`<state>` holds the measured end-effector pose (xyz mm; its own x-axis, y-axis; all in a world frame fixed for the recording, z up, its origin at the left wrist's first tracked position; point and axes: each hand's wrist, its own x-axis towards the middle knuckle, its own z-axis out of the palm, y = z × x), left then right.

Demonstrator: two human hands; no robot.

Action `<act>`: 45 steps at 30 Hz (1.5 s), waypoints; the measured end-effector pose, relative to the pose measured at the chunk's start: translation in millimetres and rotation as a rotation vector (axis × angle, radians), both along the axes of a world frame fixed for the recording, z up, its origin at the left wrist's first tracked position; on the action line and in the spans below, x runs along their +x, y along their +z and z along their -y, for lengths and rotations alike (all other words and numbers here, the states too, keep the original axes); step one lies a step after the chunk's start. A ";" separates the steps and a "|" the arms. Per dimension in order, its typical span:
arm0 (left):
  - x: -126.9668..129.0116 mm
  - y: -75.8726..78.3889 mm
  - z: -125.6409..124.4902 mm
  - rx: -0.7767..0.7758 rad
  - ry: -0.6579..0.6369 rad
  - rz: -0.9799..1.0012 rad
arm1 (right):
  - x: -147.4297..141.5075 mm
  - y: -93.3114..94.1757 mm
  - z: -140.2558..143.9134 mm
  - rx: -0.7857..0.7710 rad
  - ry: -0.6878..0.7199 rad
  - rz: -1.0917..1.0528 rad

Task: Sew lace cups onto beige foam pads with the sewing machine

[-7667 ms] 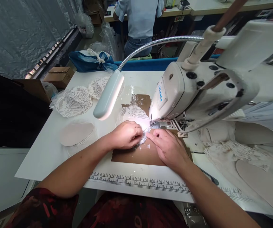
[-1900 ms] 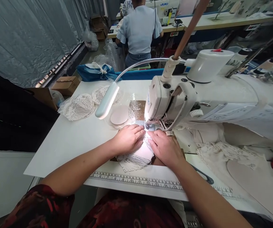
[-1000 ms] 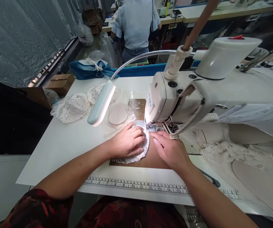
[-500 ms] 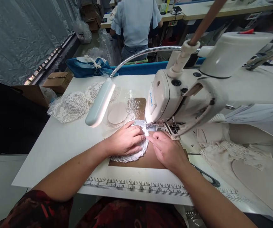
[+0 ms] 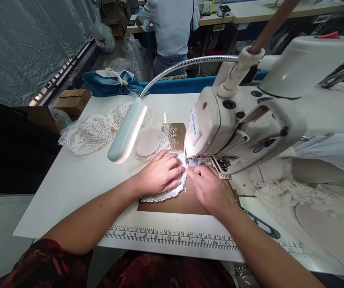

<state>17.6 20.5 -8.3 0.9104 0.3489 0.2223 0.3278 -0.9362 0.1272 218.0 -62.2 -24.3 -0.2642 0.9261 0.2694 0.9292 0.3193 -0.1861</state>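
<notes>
- Tabletop [image 5: 78, 180], white, fills the centre and lower left of the frame, with a printed ruler strip [image 5: 172, 237] along its near edge.
- Sewing machine [image 5: 249, 116], white, takes up the right half; its head hangs over the needle area at centre.
- Gooseneck lamp [image 5: 126, 130] arcs from upper centre, its shade just left of the machine head.
- Person in a pale blue top [image 5: 172, 24] sits with back turned at top centre, at another bench.
- Lace pieces [image 5: 88, 130] are piled at upper left of the tabletop; more lace and beige pads [image 5: 306, 196] lie at lower right.
- Brown sheet [image 5: 186, 198] lies flat under the work at centre.
- White lace piece [image 5: 167, 192] rests on the brown sheet, its far edge under the machine head.
- Left hand [image 5: 160, 174] presses flat on the lace piece, grip spread apart.
- Right hand [image 5: 212, 188] lies just right of it, fingers together, tips at the lace edge beside the needle.
</notes>
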 end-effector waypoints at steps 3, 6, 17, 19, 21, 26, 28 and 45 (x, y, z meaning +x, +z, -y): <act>1.3 -0.4 -0.3 0.038 -0.061 0.037 | 0.3 0.4 -0.5 0.012 0.010 0.009; 2.5 -3.8 -0.9 0.031 -0.110 0.079 | -0.5 0.8 -1.5 0.006 0.000 0.022; 5.7 -8.9 -0.9 0.045 -0.058 0.111 | -4.0 -0.2 -3.8 -0.078 -0.073 0.059; 6.0 -8.6 -0.3 0.025 -0.032 0.108 | -4.5 1.1 -4.0 -0.069 -0.071 0.061; 6.1 -7.5 0.0 0.001 -0.021 0.104 | -5.2 3.1 -4.1 -0.068 -0.070 0.066; 4.7 -6.1 -1.4 -0.059 -0.051 0.101 | -5.7 5.2 -3.0 -0.067 -0.081 0.047; 4.0 -6.6 -2.4 -0.065 -0.067 0.114 | -4.2 3.8 -1.7 -0.065 -0.084 0.027; 4.9 -12.9 -10.2 -0.010 0.042 0.150 | -0.3 4.2 -6.8 -0.024 0.010 -0.011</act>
<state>22.6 30.7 -21.2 0.8519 0.3884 0.3513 0.3429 -0.9207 0.1865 217.7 -55.4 -20.1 -0.2711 0.9295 0.2500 0.9237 0.3242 -0.2039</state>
